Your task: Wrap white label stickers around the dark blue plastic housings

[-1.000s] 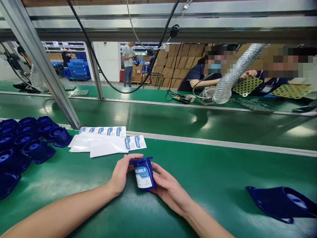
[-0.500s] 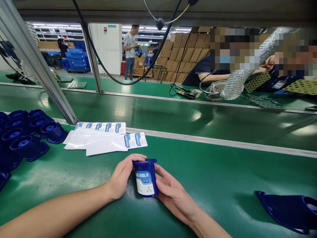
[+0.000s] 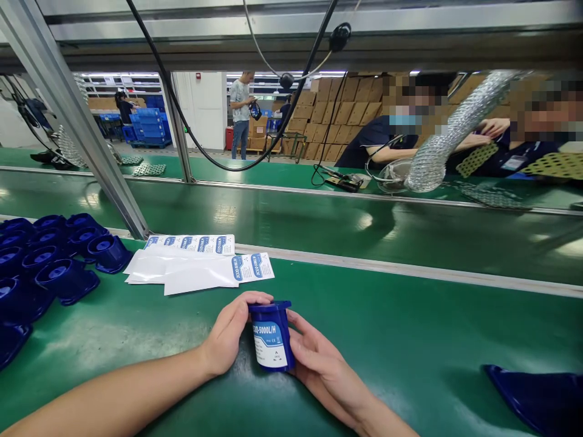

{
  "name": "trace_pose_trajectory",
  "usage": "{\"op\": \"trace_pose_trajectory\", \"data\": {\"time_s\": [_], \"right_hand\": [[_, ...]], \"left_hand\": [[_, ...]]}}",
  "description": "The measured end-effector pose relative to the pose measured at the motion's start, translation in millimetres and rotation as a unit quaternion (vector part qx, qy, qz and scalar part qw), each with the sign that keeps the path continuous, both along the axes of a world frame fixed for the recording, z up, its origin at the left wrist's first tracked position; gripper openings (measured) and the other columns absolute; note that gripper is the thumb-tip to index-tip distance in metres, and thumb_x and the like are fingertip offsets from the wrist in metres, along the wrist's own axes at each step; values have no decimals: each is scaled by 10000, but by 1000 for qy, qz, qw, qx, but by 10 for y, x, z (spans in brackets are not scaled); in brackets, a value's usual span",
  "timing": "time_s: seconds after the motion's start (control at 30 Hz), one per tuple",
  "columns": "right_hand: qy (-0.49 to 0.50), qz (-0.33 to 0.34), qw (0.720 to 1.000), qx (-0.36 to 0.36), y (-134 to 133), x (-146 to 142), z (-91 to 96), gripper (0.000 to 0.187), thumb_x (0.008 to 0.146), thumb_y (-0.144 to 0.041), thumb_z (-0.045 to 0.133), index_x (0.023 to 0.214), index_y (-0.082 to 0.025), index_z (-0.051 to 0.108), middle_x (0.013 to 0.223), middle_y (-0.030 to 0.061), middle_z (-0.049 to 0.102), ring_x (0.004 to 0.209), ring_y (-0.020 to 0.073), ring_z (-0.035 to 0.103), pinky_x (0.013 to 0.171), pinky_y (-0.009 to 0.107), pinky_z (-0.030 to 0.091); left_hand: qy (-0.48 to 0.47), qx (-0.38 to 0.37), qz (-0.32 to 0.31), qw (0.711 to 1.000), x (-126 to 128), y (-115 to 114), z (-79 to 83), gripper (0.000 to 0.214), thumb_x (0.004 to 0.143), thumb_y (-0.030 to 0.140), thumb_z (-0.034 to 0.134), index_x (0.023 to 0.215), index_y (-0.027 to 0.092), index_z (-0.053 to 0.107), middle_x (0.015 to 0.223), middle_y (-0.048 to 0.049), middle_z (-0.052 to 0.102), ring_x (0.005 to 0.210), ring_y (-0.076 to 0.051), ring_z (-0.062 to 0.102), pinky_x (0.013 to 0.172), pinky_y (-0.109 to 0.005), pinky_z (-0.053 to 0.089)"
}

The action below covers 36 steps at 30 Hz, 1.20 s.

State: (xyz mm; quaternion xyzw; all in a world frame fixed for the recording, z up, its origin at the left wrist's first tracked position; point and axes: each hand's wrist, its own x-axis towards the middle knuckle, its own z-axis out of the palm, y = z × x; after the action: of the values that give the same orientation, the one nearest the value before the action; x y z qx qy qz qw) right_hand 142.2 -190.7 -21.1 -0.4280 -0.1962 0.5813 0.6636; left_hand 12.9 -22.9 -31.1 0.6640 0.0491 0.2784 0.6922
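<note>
A small dark blue plastic part (image 3: pixel 272 335) with a blue and white label reading "5000L/H" stands on the green table between my two hands. My left hand (image 3: pixel 230 332) curls round its left side, thumb over the top rim. My right hand (image 3: pixel 319 358) cups its right side with the fingers pressed against it. Sheets of white labels (image 3: pixel 200 267) lie just beyond the hands.
Several dark blue plastic parts (image 3: pixel 50 261) are heaped at the left. Another blue part (image 3: pixel 537 394) lies at the lower right. A slanted metal post (image 3: pixel 82 121) rises at the left. Beyond a conveyor belt (image 3: pixel 319 218), people work at the far bench beside a foil duct (image 3: pixel 437 152).
Both hands have stayed on the labelled blue part, which has turned slightly. The view has shifted a little.
</note>
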Motion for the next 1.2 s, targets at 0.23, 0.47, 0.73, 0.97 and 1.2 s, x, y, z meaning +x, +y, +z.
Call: {"op": "trace_pose_trajectory", "data": {"time_s": [0.23,0.47,0.73,0.97,1.2], "right_hand": [[-41,-29,999,-16,-17,50,53,494,853,-529,819,1277,-288,744,1251,56,755,1123,232,677,985,341,516],[-411,-98,906,-36,-34,167,15,444,997,-613,615,1236,-256,727,1267,108,715,1176,292,657,1044,440,500],[-671,-177,718,54,-117,146,70,151,1041,-284,596,927,-229,679,763,9,614,644,134,544,590,283,452],[-711,-180,675,76,-57,174,-55,89,1026,-206,642,1019,-224,729,866,31,726,713,134,676,639,264,536],[-722,-203,654,100,-52,249,-62,135,1002,-157,663,1056,-237,757,901,41,759,771,162,723,676,284,585]], "left_hand": [[12,76,-47,996,-75,24,-22,746,872,596,801,1485,295,500,1520,-141,535,1418,-348,506,1151,-486,462],[-35,308,-50,949,-88,20,-44,1002,657,595,964,1493,363,462,1259,-110,487,1176,-316,541,1026,-489,525],[94,262,98,955,-97,-52,-80,701,819,801,701,1199,292,405,1199,-60,388,1050,-263,460,909,-448,472],[105,314,114,937,-76,-111,-118,870,676,726,890,1198,315,328,1257,-73,370,1107,-281,528,891,-444,521],[190,327,112,919,-60,-59,-59,877,617,644,955,1142,295,345,1231,-76,512,1049,-311,628,816,-434,537]]}}
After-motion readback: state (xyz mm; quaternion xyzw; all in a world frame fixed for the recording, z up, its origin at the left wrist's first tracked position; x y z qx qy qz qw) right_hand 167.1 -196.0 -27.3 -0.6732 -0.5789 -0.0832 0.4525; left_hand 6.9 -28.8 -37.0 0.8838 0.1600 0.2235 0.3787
